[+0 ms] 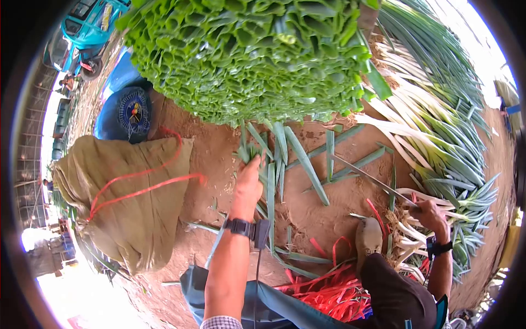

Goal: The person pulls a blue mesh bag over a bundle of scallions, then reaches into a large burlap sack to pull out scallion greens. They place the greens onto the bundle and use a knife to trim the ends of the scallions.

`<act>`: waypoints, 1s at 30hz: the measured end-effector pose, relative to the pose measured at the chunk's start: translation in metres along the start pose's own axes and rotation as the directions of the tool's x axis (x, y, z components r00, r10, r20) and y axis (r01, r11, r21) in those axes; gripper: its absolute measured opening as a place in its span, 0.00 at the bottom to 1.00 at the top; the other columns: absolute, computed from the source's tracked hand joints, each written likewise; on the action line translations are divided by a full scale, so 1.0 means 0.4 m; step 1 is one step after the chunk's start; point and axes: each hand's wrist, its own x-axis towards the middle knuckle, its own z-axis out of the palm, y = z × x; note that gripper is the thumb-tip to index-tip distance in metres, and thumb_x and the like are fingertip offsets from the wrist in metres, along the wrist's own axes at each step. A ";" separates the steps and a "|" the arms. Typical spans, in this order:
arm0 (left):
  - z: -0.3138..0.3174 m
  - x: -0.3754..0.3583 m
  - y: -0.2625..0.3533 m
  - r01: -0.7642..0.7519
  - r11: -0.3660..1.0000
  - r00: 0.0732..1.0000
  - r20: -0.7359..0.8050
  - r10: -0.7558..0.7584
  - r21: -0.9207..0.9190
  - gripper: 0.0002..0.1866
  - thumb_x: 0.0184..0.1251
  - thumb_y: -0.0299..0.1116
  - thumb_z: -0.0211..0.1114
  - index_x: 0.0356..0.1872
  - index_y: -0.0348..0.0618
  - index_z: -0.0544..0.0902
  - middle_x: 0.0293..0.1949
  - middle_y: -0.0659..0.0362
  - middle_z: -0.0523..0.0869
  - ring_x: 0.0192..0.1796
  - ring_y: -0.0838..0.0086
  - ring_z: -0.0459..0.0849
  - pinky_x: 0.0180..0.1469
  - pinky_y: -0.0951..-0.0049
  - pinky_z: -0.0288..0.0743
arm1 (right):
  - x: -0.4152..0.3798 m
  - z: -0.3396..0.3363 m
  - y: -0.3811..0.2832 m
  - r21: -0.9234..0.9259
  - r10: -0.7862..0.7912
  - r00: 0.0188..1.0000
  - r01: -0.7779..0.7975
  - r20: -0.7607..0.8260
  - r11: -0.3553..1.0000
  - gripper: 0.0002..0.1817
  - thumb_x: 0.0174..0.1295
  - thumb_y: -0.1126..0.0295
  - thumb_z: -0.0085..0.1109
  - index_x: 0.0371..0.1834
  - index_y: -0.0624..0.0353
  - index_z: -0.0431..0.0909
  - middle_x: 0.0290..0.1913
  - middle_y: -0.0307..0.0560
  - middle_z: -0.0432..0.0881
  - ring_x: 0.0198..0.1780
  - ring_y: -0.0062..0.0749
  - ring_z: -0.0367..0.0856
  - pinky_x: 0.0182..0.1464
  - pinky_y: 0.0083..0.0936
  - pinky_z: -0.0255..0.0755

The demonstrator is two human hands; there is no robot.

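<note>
My left hand is closed around a small bunch of green onion leaves, just below a big stacked mass of trimmed green onions whose hollow cut ends face me. In my right hand is a long thin knife, its blade slanting up and left over the dirt floor. Loose cut leaf pieces are scattered between my two hands. Beside the right hand lies a long pile of whole green onions with white stems and roots.
A brown cloth with a red strip across it is at left. Behind it stands a blue rounded object. Red plastic strips are heaped near my shoe. A turquoise vehicle is parked at upper left.
</note>
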 end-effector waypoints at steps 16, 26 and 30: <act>0.184 -0.002 0.016 0.157 0.954 0.938 0.339 -0.063 -0.256 0.19 0.75 0.46 0.61 0.52 0.40 0.79 0.41 0.55 0.85 0.42 0.68 0.84 0.41 0.69 0.78 | 0.337 -0.085 -0.448 -0.315 -0.612 0.763 0.541 -0.208 0.780 0.11 0.62 0.66 0.59 0.34 0.65 0.77 0.32 0.61 0.79 0.38 0.59 0.80 0.41 0.51 0.71; 0.045 -0.049 0.055 -0.173 0.667 0.962 0.271 -0.046 0.725 0.18 0.68 0.48 0.68 0.49 0.46 0.88 0.35 0.61 0.86 0.37 0.75 0.81 0.41 0.70 0.76 | 0.318 -0.072 -0.125 -0.375 -0.454 0.859 0.350 -0.235 0.858 0.13 0.64 0.63 0.62 0.31 0.64 0.79 0.30 0.61 0.80 0.33 0.57 0.78 0.35 0.49 0.67; -0.100 0.052 -0.005 -0.025 1.000 0.980 0.198 0.025 -0.002 0.16 0.72 0.40 0.63 0.55 0.45 0.82 0.45 0.57 0.87 0.47 0.66 0.84 0.54 0.59 0.76 | 0.163 -0.007 0.013 -0.051 -0.243 0.919 0.239 -0.311 0.970 0.13 0.63 0.64 0.66 0.37 0.65 0.83 0.23 0.55 0.77 0.24 0.45 0.73 0.30 0.39 0.66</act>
